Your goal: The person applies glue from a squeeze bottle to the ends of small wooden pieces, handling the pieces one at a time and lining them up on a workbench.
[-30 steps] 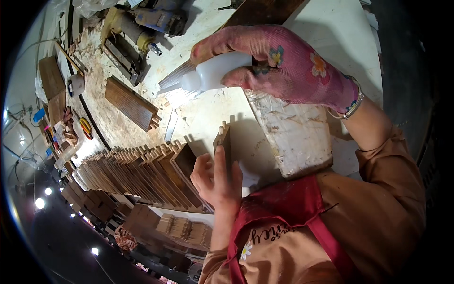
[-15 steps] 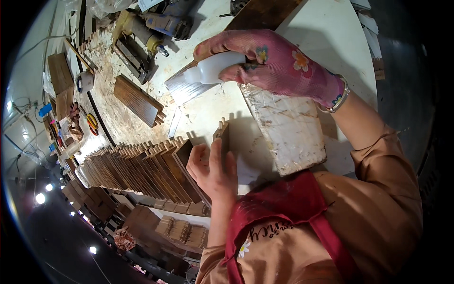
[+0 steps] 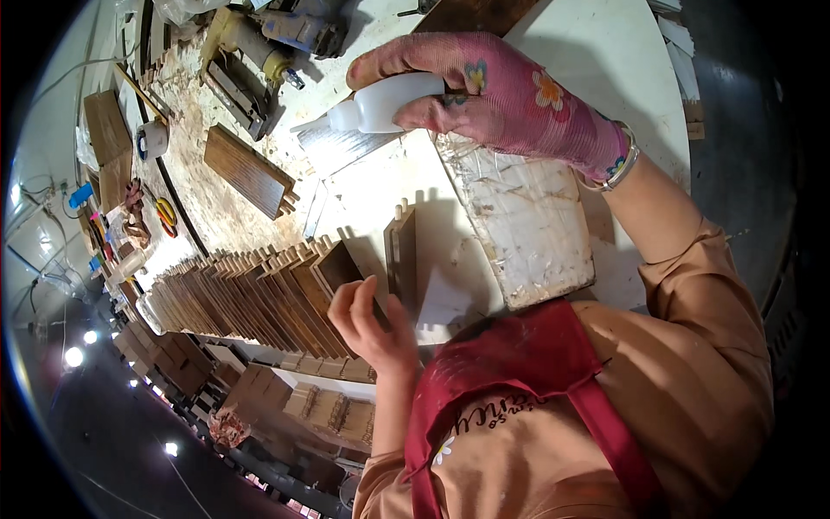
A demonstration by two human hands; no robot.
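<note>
My right hand (image 3: 510, 99), in a pink flowered glove, is wrapped round a white plastic squeeze bottle (image 3: 399, 101), its capped end facing left. Under the bottle lies a flat dark wooden board (image 3: 346, 149), shiny in the light. My bare left hand (image 3: 373, 330) holds nothing, with fingers bent and apart. It is beside the near end of a long row of upright wooden boards (image 3: 259, 298) with dowel pegs along their tops; whether it touches the end board, I cannot tell. Just right of that hand, a single pegged board (image 3: 400, 259) stands upright by itself.
A plastic-wrapped block (image 3: 523, 225) lies on the worktable right of centre. Another pegged board (image 3: 246, 171) lies farther left. Beyond it are a yellowish nail gun (image 3: 246, 48) and a blue power tool (image 3: 303, 30). A tape roll (image 3: 154, 138) and yellow-handled scissors (image 3: 166, 214) are at the left.
My left hand has let go of the single pegged board and shifted left and nearer to me, leaving it standing. My right hand has moved slightly farther away with the bottle.
</note>
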